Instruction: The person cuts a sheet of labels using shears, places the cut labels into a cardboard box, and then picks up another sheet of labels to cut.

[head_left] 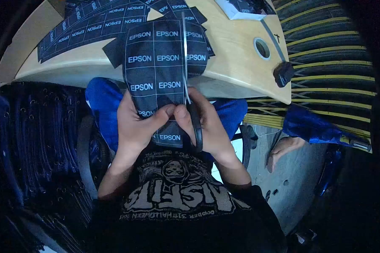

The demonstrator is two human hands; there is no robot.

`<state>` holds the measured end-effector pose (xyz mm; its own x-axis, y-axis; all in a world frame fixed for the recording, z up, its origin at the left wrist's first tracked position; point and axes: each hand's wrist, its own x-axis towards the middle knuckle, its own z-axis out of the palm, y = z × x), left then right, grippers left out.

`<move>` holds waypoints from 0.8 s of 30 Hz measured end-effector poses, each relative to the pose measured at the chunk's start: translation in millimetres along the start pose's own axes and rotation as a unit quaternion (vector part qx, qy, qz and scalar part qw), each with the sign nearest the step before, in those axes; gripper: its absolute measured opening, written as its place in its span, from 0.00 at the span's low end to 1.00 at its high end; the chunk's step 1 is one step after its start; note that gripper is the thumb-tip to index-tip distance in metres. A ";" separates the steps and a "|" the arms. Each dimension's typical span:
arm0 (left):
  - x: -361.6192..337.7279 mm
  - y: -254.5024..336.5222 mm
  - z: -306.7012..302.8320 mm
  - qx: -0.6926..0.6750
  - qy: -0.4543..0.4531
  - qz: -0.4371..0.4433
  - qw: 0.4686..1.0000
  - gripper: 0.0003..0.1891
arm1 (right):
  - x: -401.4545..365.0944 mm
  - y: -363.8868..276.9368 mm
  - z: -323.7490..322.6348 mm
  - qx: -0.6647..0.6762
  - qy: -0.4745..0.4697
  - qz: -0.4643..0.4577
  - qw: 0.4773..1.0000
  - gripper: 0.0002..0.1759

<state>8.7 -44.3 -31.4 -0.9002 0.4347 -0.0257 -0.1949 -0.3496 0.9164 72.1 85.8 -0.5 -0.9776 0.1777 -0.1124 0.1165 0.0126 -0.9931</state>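
My left hand [133, 122] is closed on a dark sheet [169, 71] printed with rows of white EPSON labels and thin grid lines. The sheet stands up in front of me, its upper part over the table's near edge. In my right hand [209, 128] is a pair of scissors [196, 124] with black handles. Their long blade points away from me along a line between label columns. Both thumbs meet near the sheet's lower part. Whether the blades are closed is hard to see.
More EPSON sheets [90, 31] lie across the pale wooden table [234, 50], beside a cardboard piece [29, 46]. A round hole [261, 48] and a black knob [283, 74] are at the right. Dark straps with rings [42, 139] hang left. A bare foot [285, 149] shows at right.
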 end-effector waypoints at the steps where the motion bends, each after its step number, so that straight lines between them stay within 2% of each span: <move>1: -0.6 -0.9 -1.0 0.002 0.000 -0.007 1.000 0.20 | 1.4 3.2 1.5 0.003 0.008 -0.021 1.000 0.28; 3: -0.8 -2.0 -1.2 0.004 -0.001 -0.014 1.000 0.21 | 1.8 3.9 2.8 0.007 0.016 -0.041 0.999 0.28; 6: -1.0 -2.5 0.2 -0.001 -0.012 -0.005 1.000 0.20 | 1.3 0.7 3.8 0.034 0.019 0.009 0.999 0.29; 8: -2.2 -2.6 1.1 -0.007 0.002 -0.006 1.000 0.19 | 2.2 0.0 1.6 -0.026 0.011 0.012 1.000 0.29; 11: -2.4 -0.2 1.5 -0.017 -0.001 -0.014 1.000 0.19 | 1.9 -2.0 1.0 -0.040 0.011 0.009 0.999 0.30; 15: -4.3 -4.6 -0.8 0.012 -0.007 -0.004 1.000 0.20 | 3.2 3.4 2.1 -0.012 0.017 -0.009 1.000 0.29; 20: -5.9 -3.4 -0.9 0.003 -0.001 0.003 1.000 0.21 | 4.4 -0.6 0.5 -0.044 0.014 -0.001 0.999 0.28; 23: -5.1 -6.7 -3.9 0.015 -0.005 0.025 1.000 0.22 | 4.6 -6.2 -0.3 -0.014 0.002 0.020 1.000 0.28; 24: -5.7 -6.2 -4.5 0.027 -0.001 0.023 0.999 0.22 | 5.9 4.2 1.1 -0.034 0.018 -0.017 0.999 0.29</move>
<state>13.3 -48.4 -38.7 -0.9072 0.4203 0.0172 -0.1321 -0.3235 0.9370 66.6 85.8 -5.4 -0.9743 0.2117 -0.0771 0.0972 0.0859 -0.9916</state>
